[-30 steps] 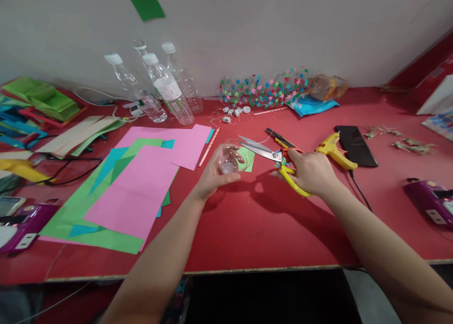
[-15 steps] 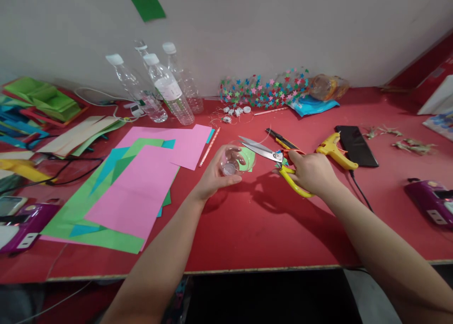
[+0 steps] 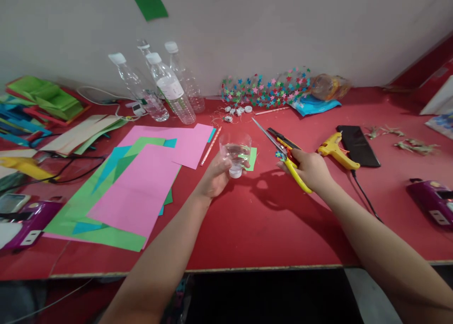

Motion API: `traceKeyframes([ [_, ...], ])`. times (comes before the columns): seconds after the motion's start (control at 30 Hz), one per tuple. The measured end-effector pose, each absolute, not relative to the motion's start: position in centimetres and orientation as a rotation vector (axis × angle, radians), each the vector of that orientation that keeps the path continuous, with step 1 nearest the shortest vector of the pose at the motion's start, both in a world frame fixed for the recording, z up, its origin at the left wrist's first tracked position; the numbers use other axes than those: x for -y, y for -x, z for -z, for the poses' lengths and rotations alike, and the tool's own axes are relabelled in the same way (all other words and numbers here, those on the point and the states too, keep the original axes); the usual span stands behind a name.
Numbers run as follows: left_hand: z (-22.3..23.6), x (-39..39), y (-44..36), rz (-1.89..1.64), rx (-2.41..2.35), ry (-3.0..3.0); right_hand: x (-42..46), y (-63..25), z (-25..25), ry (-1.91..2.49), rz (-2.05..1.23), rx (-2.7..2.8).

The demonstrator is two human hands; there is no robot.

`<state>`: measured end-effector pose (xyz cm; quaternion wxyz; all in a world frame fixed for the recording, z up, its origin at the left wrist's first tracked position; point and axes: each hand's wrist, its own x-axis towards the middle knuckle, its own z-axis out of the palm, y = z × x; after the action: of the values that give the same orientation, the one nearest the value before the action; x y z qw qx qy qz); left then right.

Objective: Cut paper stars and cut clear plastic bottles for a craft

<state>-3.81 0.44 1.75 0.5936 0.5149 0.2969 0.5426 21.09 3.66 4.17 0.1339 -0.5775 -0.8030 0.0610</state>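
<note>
My left hand (image 3: 216,174) is closed around a cut-off clear plastic bottle top (image 3: 235,149), held with its white cap downward and the wide cut rim up. Just behind it on the table lies a small light-green paper piece (image 3: 252,159). In my right hand (image 3: 310,169) is a pair of scissors (image 3: 280,149) with yellow handles, the blades together and pointing away to the upper left. A dark and yellow utility knife (image 3: 281,138) lies right beside the blades. The scissors and the bottle top are apart.
Sheets of coloured paper (image 3: 138,187) lie at left, with clear bottles (image 3: 173,92) behind. A star-covered bottle (image 3: 265,88) lies along the wall near a blue packet (image 3: 314,105). To the right are a yellow glue gun (image 3: 338,150), a black phone (image 3: 359,146) and a purple power strip (image 3: 432,199).
The bottle top has turned in my left hand, so its cap now points down and toward me. The scissors have shifted right, away from it, and their blades have closed.
</note>
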Motion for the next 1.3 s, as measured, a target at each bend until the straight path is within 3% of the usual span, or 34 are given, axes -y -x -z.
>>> traceKeyframes([
  [0.23,-2.0,-0.4,3.8,-1.330,-0.707,-1.104,-3.6,-20.9,-4.0,1.716,-0.214,2.356],
  [0.67,-1.4,-0.6,3.8,-1.322,-0.849,-1.250,-2.7,-20.8,-5.6,1.801,0.066,2.550],
  [1.3,-1.0,-0.5,4.4,-1.244,-0.782,-1.330,-2.9,-21.1,-5.6,1.710,0.072,2.677],
])
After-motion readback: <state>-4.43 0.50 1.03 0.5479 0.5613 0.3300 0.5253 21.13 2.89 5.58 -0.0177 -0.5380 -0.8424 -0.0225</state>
